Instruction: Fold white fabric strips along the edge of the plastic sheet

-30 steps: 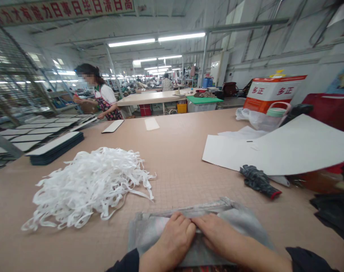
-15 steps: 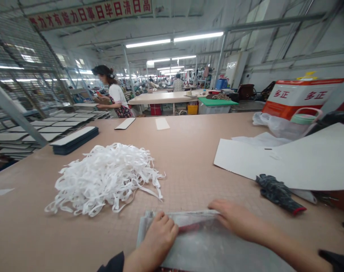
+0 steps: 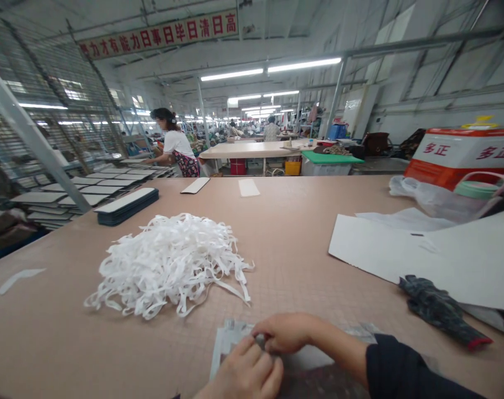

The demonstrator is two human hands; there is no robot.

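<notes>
A clear plastic bag (image 3: 224, 339) lies flat at the table's near edge, its left corner and far edge showing beyond my hands. Something dark brownish shows through it near the bottom of the view; I cannot make out what. My left hand (image 3: 254, 368) is closed, knuckles up, on the plastic. Right against it, my right hand (image 3: 291, 332) has bent fingers pinching at the same spot, and the fingertips are partly hidden. Just beyond the hands to the left sits a loose heap of white fabric strips (image 3: 173, 266).
On the right lie a dark patterned sleeve-like cloth (image 3: 443, 310) and a large white board (image 3: 426, 255). Behind them stand a white and orange box (image 3: 447, 158) and a plastic bag with a green-lidded container. A stack of dark-edged panels (image 3: 127, 208) sits far left. A person works beyond.
My right hand has moved left along the bag, from its far edge to meet my left hand. My view has shifted, so the table's things appear further right. The person beyond leans forward more.
</notes>
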